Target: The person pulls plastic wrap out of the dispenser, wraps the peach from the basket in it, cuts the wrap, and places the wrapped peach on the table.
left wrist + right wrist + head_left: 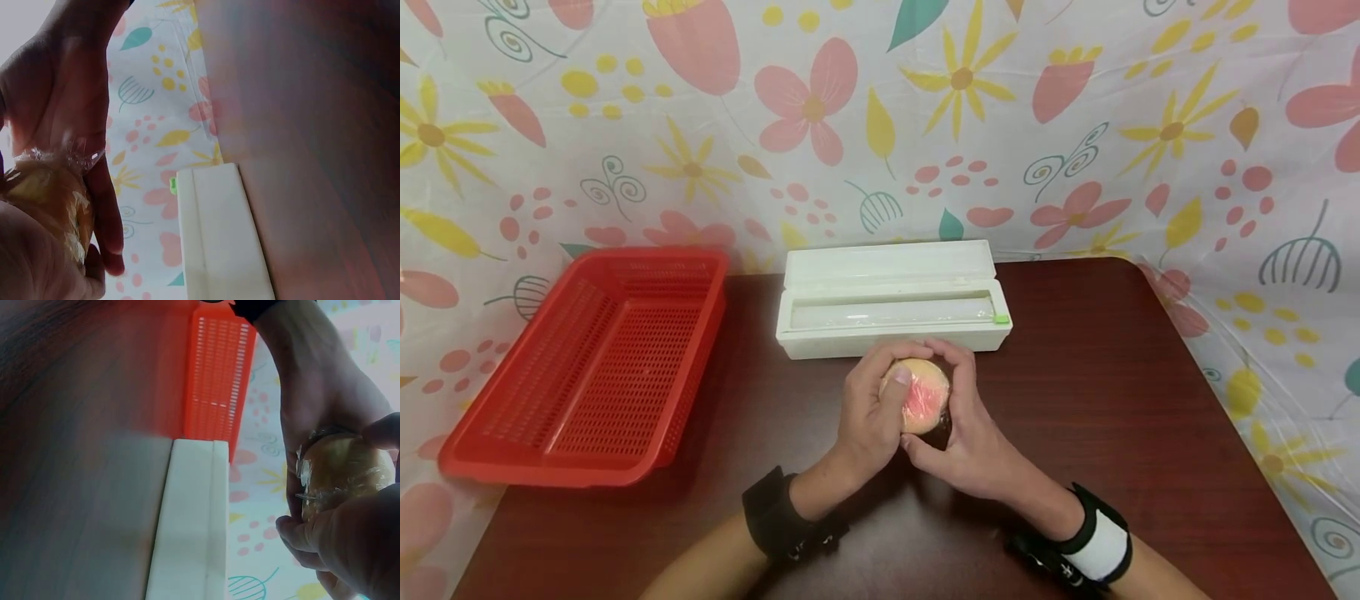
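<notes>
A round, pale orange fruit (927,398) with a pink-red middle is wrapped in clear, wrinkled cling film. My left hand (868,408) holds it from the left, its thumb lying over the top face. From the right, my right hand (973,429) curls round it, fingers at the far side and thumb at the near edge. In the left wrist view the wrapped fruit (53,203) shows film bunched beside the palm. Film also sticks out at the side of the fruit (340,465) in the right wrist view.
Just beyond my hands a white cling film box (891,342) stands with its lid up, a film roll (887,313) inside and a green slider (1002,318) at its right end. A red plastic basket (688,367) stands at the left. Floral cloth (880,167) hangs behind the brown table (1097,400).
</notes>
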`<action>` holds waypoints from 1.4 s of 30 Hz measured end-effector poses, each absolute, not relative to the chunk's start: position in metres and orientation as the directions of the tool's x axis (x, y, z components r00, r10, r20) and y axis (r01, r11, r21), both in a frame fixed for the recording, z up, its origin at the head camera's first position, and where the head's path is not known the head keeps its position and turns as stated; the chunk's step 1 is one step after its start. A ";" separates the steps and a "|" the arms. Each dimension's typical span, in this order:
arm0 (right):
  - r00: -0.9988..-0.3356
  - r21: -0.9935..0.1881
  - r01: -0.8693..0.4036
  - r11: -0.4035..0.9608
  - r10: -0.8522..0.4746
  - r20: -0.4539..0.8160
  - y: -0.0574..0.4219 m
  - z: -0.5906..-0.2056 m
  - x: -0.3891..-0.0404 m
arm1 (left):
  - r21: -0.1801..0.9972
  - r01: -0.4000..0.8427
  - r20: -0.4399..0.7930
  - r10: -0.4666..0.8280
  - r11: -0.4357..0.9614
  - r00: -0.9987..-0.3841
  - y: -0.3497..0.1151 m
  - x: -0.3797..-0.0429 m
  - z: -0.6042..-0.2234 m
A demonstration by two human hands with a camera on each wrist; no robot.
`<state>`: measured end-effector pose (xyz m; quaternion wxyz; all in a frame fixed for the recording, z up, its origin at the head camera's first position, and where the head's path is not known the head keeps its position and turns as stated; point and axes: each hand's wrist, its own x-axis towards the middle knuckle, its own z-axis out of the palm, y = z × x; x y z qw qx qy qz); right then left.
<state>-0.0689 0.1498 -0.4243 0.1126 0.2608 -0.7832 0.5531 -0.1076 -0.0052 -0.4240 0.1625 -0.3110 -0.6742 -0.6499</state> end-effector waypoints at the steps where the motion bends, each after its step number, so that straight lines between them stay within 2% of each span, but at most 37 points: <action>1: -0.839 -0.800 -0.537 0.269 -0.272 0.472 0.150 -0.425 -0.069 | 0.777 0.628 0.619 0.223 -0.038 -0.753 -0.006 -0.108 -0.424; 6: -0.843 -0.795 -0.536 0.285 -0.237 0.483 0.150 -0.427 -0.071 | 0.775 0.632 0.603 0.311 -0.010 -0.734 -0.010 -0.113 -0.423; 10: -0.848 -0.803 -0.526 0.279 -0.240 0.472 0.153 -0.428 -0.073 | 0.768 0.640 0.580 0.422 0.002 -0.697 -0.016 -0.119 -0.418; 18: -0.844 -0.797 -0.529 0.291 -0.281 0.457 0.162 -0.428 -0.081 | 0.756 0.654 0.461 0.696 0.016 -0.550 -0.039 -0.136 -0.414; 23: -0.830 -0.777 -0.549 0.308 -0.314 0.462 0.166 -0.432 -0.087 | 0.730 0.673 0.337 0.795 0.117 -0.503 -0.050 -0.144 -0.414; 28: -0.845 -0.763 -0.523 0.380 -0.348 0.406 0.169 -0.437 -0.090 | 0.724 0.665 0.256 0.824 0.184 -0.506 -0.059 -0.148 -0.421; 33: -0.845 -0.735 -0.522 0.433 -0.378 0.377 0.171 -0.441 -0.094 | 0.744 0.622 0.199 0.807 0.244 -0.556 -0.067 -0.150 -0.431; 42: -0.842 -0.693 -0.528 0.491 -0.407 0.354 0.175 -0.450 -0.101 | 0.718 0.621 0.187 0.773 0.313 -0.606 -0.072 -0.158 -0.438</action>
